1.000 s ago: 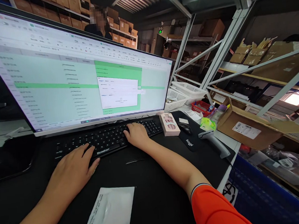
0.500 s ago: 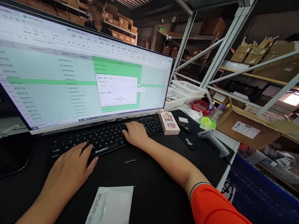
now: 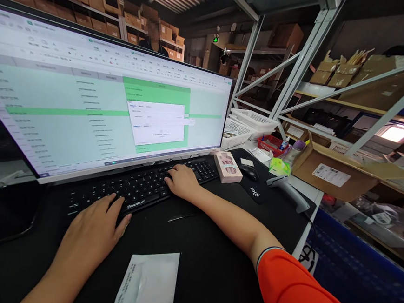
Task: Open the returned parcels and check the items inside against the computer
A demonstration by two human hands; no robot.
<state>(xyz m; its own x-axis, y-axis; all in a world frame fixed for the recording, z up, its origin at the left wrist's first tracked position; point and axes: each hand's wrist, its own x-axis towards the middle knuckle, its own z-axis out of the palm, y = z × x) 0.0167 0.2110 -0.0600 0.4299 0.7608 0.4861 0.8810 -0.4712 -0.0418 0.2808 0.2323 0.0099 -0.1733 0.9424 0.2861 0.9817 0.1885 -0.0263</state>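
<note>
My left hand rests over the lower left of a black keyboard, fingers spread and the thumb lying on the desk mat. Over the right part of the keys is my right hand, its fingers apart and curved down, holding nothing. Behind the keyboard a wide monitor shows a spreadsheet with a green column and a small white pop-up window. Below the hands lies a white paper slip with printed text. A pink box stands just right of the keyboard.
A black mouse and a grey barcode scanner lie to the right. Beyond them are white baskets, a red basket and an open cardboard box. Metal shelving rises at right; a person is behind the monitor.
The person behind the monitor has moved to the right. My hands stay over the keyboard almost unchanged; the whole view has shifted very slightly.
</note>
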